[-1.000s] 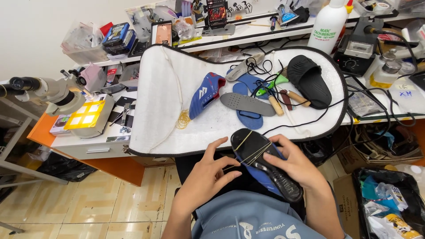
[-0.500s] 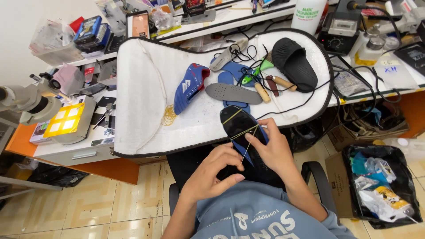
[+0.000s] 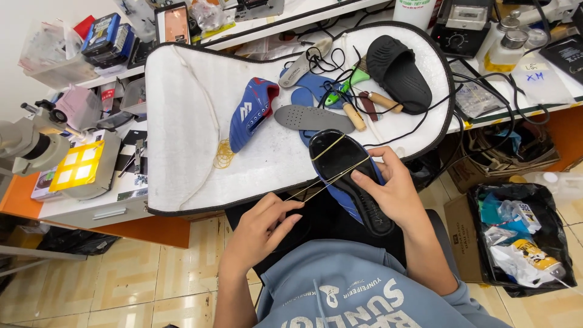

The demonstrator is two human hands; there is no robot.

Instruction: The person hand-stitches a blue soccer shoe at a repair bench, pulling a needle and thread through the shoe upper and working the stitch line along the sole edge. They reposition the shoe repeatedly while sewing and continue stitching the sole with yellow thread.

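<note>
Black, smooth rubber sole up, the blue shoe (image 3: 349,176) sits gripped in my right hand (image 3: 398,194) at the white padded counter's (image 3: 182,121) near edge; my left hand (image 3: 261,228) pinches a thin, taut yellow rubber band (image 3: 316,187) stretched across it.

bare white mat (image 3: 182,121) left of blue shoe (image 3: 250,112)

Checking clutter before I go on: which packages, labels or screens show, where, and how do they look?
Blue-black box: back shelf, far left, rectangular.
Framed orange panel: shelf, upright, dark frame.
White bottle: top centre, green print.
White labels: right bench, handwritten.
Yellow packet: in black bin bag, right floor.
</note>
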